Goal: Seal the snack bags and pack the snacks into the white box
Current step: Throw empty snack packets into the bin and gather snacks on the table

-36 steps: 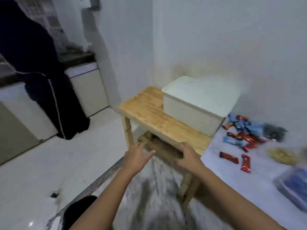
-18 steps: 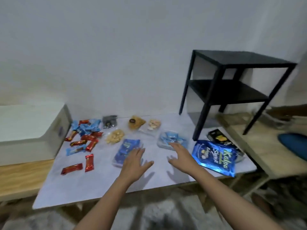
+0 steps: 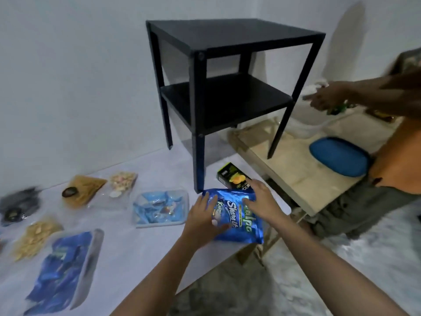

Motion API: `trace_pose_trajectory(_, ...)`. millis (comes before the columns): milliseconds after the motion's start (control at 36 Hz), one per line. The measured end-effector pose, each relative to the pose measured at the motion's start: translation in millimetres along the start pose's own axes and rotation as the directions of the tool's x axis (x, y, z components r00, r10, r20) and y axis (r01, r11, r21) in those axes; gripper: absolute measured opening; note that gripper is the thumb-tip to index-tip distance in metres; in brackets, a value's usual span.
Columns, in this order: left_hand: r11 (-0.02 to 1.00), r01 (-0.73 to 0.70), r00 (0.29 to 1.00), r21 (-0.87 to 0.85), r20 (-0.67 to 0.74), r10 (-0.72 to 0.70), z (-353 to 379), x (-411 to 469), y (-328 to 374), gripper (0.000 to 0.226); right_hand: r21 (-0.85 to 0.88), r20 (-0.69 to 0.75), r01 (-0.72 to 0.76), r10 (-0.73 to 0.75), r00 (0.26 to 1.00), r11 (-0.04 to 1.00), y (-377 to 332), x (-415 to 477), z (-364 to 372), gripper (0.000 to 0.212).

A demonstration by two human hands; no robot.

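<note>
A shiny blue foil snack bag (image 3: 237, 216) lies near the right front corner of the white tabletop (image 3: 136, 247). My left hand (image 3: 201, 216) rests on its left edge with fingers spread. My right hand (image 3: 260, 200) lies flat over its upper right part, partly hiding a small black snack box (image 3: 230, 177) behind it. Left of the bag sit clear zip bags: one of light-blue wrapped sweets (image 3: 159, 208), one of dark-blue packs (image 3: 60, 270), one of pale crackers (image 3: 34, 236). The white box is out of view.
More zip bags lie along the wall: a brown one (image 3: 84, 190), a pale one (image 3: 120, 182), a dark one (image 3: 18, 205). A black two-shelf side table (image 3: 227, 76) stands behind. Right of it are a wooden surface (image 3: 284, 163), a blue oval case (image 3: 339, 159) and another person's hand (image 3: 325, 99).
My view has swung right, away from the white box and wooden bench. Both hands have moved right from the zip bags onto the blue foil bag.
</note>
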State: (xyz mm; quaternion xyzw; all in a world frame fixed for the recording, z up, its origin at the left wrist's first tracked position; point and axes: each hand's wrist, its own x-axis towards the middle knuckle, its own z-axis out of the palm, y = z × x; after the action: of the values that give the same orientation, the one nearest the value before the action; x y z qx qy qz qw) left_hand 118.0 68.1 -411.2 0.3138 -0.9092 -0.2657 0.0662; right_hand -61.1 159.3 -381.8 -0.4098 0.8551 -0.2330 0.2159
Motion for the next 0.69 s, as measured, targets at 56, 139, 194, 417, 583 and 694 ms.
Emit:
trace_pose_trajectory(56, 0.999, 0.038, 0.999, 0.018, 0.026, -0.039, 11.9, 11.2, -2.3, 0.103, -0.005, -0.013, -0.004, 0.004, 1.000, 1.000, 8.3, 16.3, 0.1, 0.068)
trace_pose_trajectory(139, 0.985, 0.168, 0.977, 0.027, 0.126, -0.170, 31.6, 25.4, -5.8, 0.108, -0.001, -0.016, -0.014, 0.014, 1.000, 1.000, 15.7, 43.9, 4.0, 0.064)
trace_pose_trajectory(194, 0.975, 0.223, 0.966, 0.017, 0.134, -0.223, 42.2, 31.2, -7.7, 0.110, -0.030, -0.017, 0.010, -0.010, 1.000, 0.999, 17.1, 62.4, 8.6, 0.063)
trace_pose_trajectory(417, 0.938, 0.347, 0.938, 0.020, 0.001, -0.347, 65.3, 36.8, -12.1, 0.115, -0.228, 0.239, 0.164, -0.108, 0.965, 0.960, 23.9, 111.5, 21.0, 0.081)
trace_pose_trajectory(583, 0.916, 0.371, 0.925, -0.151, -0.022, -0.378, 64.8, 42.6, 6.7, 0.106, -0.245, 0.282, 0.183, -0.110, 0.953, 0.952, 31.6, 123.2, 19.8, 0.080)
trace_pose_trajectory(694, 0.856, 0.375, 0.911, -0.356, -0.031, -0.412, 73.6, 39.2, 16.2, 0.105, -0.192, 0.277, 0.163, -0.106, 0.955, 0.968, 36.4, 117.2, 11.5, 0.073)
